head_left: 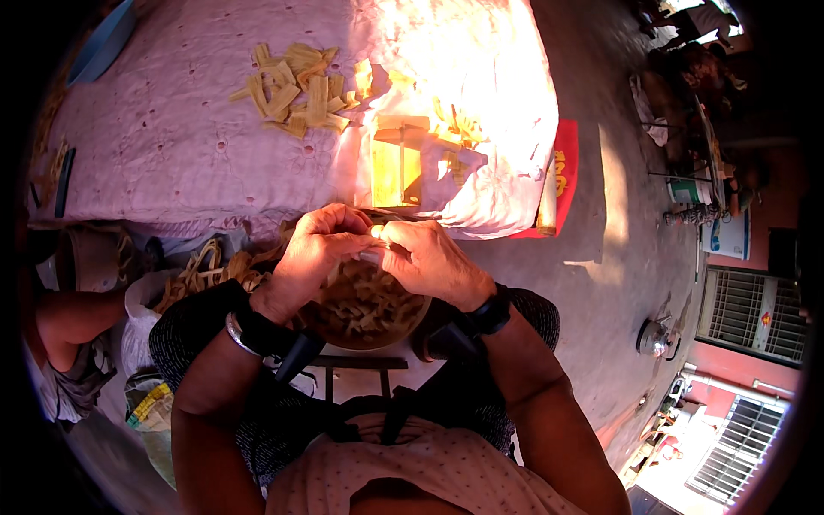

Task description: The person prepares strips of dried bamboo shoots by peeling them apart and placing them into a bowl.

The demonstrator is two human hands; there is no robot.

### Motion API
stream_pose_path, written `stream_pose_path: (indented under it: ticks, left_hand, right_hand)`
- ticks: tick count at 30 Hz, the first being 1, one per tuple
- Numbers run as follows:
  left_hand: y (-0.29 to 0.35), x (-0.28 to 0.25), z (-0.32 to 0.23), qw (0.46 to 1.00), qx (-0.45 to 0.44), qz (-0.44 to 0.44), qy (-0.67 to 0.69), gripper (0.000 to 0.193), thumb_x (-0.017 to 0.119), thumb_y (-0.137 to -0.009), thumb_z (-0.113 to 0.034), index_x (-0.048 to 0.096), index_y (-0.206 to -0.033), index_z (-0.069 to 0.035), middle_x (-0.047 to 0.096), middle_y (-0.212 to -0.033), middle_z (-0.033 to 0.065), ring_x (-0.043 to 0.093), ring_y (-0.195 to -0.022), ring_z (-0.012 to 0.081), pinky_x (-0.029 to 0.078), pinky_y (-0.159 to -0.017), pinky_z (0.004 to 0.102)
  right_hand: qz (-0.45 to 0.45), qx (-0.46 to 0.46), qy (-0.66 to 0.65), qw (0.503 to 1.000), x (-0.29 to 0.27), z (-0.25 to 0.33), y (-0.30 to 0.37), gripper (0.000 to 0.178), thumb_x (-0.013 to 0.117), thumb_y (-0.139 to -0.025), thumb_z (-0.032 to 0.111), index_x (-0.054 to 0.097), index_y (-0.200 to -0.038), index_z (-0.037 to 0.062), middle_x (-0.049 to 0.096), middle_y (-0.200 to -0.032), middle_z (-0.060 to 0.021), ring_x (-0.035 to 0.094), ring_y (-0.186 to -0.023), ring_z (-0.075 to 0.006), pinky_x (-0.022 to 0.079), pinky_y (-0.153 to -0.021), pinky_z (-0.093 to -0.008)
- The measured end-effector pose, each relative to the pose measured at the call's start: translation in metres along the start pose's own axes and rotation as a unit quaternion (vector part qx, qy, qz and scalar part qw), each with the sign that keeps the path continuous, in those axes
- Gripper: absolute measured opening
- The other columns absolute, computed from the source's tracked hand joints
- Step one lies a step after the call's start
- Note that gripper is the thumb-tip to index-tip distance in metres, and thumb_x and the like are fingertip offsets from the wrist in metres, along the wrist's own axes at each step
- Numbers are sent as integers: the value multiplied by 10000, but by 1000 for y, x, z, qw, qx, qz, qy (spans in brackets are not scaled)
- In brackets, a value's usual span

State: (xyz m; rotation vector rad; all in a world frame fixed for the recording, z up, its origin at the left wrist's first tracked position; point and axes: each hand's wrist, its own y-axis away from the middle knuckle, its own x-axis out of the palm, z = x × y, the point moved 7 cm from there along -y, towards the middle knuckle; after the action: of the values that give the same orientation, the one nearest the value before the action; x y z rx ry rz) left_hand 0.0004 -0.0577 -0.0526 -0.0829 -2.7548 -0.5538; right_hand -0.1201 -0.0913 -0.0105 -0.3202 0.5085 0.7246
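Note:
My left hand (311,257) and my right hand (435,260) meet at the near edge of the table. Both are closed, with thumbs and fingers pinching a small pale-yellow strip (377,231) between them; the fingers cover most of it. Just below the hands, between my knees, sits a round bowl (367,346) holding many curled yellowish pieces (369,302). Ahead on the table stands a small open yellow box (395,174), partly in bright sun. Flat yellow strips (300,86) lie in a loose pile beyond it to the left.
A pink quilted cloth (172,137) covers the table. A blue basin (103,43) is at its far left corner. Left of my knees, long pale strips (206,270) fill a white sack (142,300), near another person's leg (77,322). A metal kettle (654,336) stands on the floor at right.

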Motion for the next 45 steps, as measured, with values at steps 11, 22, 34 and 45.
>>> stream_pose_path:
  ticks: [11,22,34,45]
  left_hand:
    - [12,14,-28,999,-32,26,30,201,548,-856,-133,591,-691,-26,522,-570,-29,263,-462,8,186,-443,198]
    - [11,11,-14,997,-51,43,24,206,564,-854,-158,586,-695,-30,510,-594,-37,295,-494,9,204,-461,189]
    - [19,-1,-11,1000,-5,12,12,183,561,-855,-140,579,-704,-39,501,-582,-61,288,-474,-3,182,-449,195]
    - [10,7,-35,995,83,48,-12,156,540,-926,-159,586,-881,-17,576,-762,-2,527,-685,84,435,-642,229]
  right_hand:
    - [-86,189,-227,951,-44,-14,14,335,556,-916,188,522,-635,8,493,-533,13,442,-506,-35,353,-461,-213]
    - [12,147,-373,916,-11,-9,6,246,672,-850,197,527,-954,27,603,-767,-33,574,-699,-75,471,-621,-216]
    - [-7,189,-333,924,-9,-11,9,82,658,-830,69,589,-857,35,611,-691,-34,555,-565,-57,454,-496,-189]
    - [-49,168,-316,932,-1,-22,-2,309,639,-875,299,568,-941,5,620,-746,-32,571,-635,-81,454,-559,-206]
